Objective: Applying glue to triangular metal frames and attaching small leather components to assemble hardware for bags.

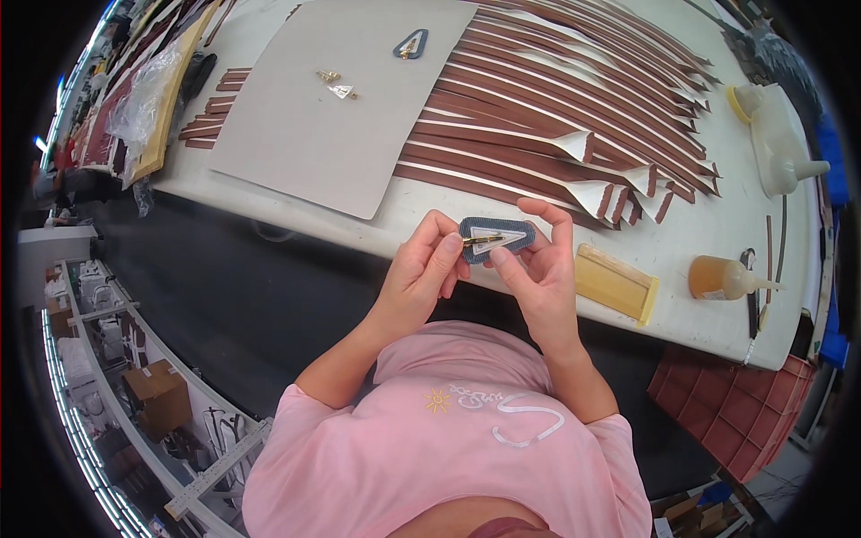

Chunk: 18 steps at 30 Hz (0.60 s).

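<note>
Just past the table's front edge, I hold a dark blue triangular patch (520, 237) with a silvery triangle and a gold-coloured metal piece (484, 239) at its centre. My left hand (425, 260) pinches its left end, thumb and fingertips at the gold piece. On the other side, my right hand (545, 273) grips the patch with the thumb along its lower edge; the index finger is raised off it. A similar blue triangular patch (410, 44) lies on the grey board (332, 143), near a loose silvery triangle (340, 91) and small gold fittings (327, 76).
Long brown strips (547, 90) with white undersides spread over the table (708, 215). A yellow tray (616, 282) lies right of my hands. An amber glue bottle (713, 278) and a large white bottle (778, 139) lie at right. A red crate (726, 408) stands below.
</note>
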Available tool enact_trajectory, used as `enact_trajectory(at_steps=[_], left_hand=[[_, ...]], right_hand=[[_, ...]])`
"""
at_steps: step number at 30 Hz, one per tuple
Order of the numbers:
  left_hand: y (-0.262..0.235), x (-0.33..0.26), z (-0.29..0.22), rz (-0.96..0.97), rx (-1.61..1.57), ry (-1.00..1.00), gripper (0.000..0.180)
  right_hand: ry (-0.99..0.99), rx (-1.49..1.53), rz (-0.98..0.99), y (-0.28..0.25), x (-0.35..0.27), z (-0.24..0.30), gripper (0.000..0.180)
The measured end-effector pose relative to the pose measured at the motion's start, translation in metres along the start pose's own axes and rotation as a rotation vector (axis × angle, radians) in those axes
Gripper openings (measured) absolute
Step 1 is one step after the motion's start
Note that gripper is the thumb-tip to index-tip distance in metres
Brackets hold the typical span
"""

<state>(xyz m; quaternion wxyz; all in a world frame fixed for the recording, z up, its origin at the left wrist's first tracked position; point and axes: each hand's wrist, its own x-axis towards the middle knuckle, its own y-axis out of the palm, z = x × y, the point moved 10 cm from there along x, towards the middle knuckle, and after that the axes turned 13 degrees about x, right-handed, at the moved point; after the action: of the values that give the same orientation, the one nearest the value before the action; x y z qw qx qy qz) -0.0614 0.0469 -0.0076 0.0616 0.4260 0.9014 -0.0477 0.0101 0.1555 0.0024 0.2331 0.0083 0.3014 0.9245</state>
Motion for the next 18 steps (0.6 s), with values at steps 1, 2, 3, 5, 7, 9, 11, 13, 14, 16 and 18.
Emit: enact_trajectory(at_steps=[1,2,3,5,7,9,11,13,14,16,18], left_hand=[[-0.0003,-0.0004,-0.0003,-0.003,-0.001,0.000,0.022],[-0.0006,-0.0008,-0.0008,-0.004,0.020,0.004,0.022],[-0.0007,-0.0013,-0.0011,-0.004,0.040,0.007,0.021],[-0.0017,-0.0014,-0.0005,-0.007,0.044,0.008,0.021],[-0.0023,-0.0016,-0.0004,-0.010,0.048,0.007,0.022],[-0.0026,-0.0014,-0.0007,-0.012,0.047,0.008,0.022],[-0.0028,-0.0014,0.0000,-0.012,0.041,0.007,0.022],[-0.0024,-0.0015,0.0006,-0.011,0.036,0.006,0.022],[-0.0031,-0.0012,0.0011,-0.027,0.025,0.002,0.023],[-0.0023,-0.0002,0.0022,-0.043,0.014,-0.002,0.023],[-0.0032,0.0009,0.0031,-0.082,-0.015,0.002,0.023]], right_hand=[[0.001,-0.001,0.002,0.0007,-0.0001,0.0001,0.052],[0.002,0.015,0.002,0.0013,-0.0001,0.0004,0.051],[0.002,0.031,0.000,0.0016,-0.0003,0.0007,0.050],[0.006,0.034,-0.006,0.0017,0.0001,0.0004,0.050],[0.011,0.038,-0.012,0.0010,0.0003,-0.0010,0.049],[-0.016,0.014,0.007,0.0018,0.0005,-0.0005,0.049],[-0.024,0.019,0.006,0.0030,0.0006,0.0005,0.049],[-0.033,0.026,0.005,0.0038,0.0004,0.0005,0.049],[-0.049,0.018,0.001,0.0035,0.0002,0.0012,0.049],[-0.064,0.011,-0.004,0.0048,0.0001,0.0011,0.049],[-0.103,0.000,-0.042,0.0042,-0.0007,0.0031,0.050]])
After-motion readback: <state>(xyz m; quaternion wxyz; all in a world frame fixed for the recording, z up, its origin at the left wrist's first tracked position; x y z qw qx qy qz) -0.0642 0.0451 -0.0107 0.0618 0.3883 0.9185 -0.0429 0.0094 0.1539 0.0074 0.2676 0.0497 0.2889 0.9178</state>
